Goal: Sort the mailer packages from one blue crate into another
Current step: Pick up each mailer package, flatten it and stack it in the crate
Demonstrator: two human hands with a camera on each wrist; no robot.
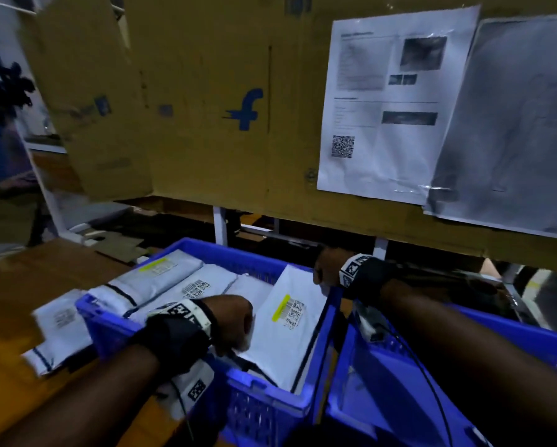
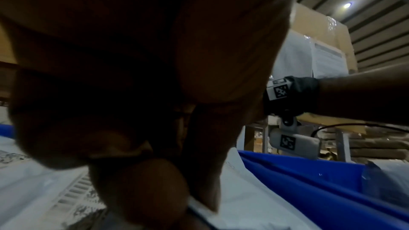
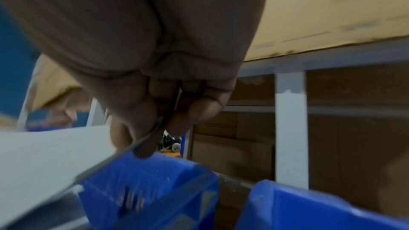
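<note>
White mailer (image 1: pixel 286 321) in left crate (image 1: pixel 319 343) is pinched at its far corner by right hand (image 1: pixel 327 266) and gripped at its near edge by curled left hand (image 1: pixel 235 321).

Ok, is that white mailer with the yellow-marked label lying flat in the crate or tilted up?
Tilted up. The white mailer leans against the left crate's right wall, its far corner pinched by the right hand.

Printed sheet (image 1: pixel 390 101) at one o'clock too blurred to read, second sheet (image 1: pixel 509 124) cut by right edge, mailer labels (image 1: pixel 291 311) illegible, left hand (image 2: pixel 132 93) fingertips hidden.
</note>
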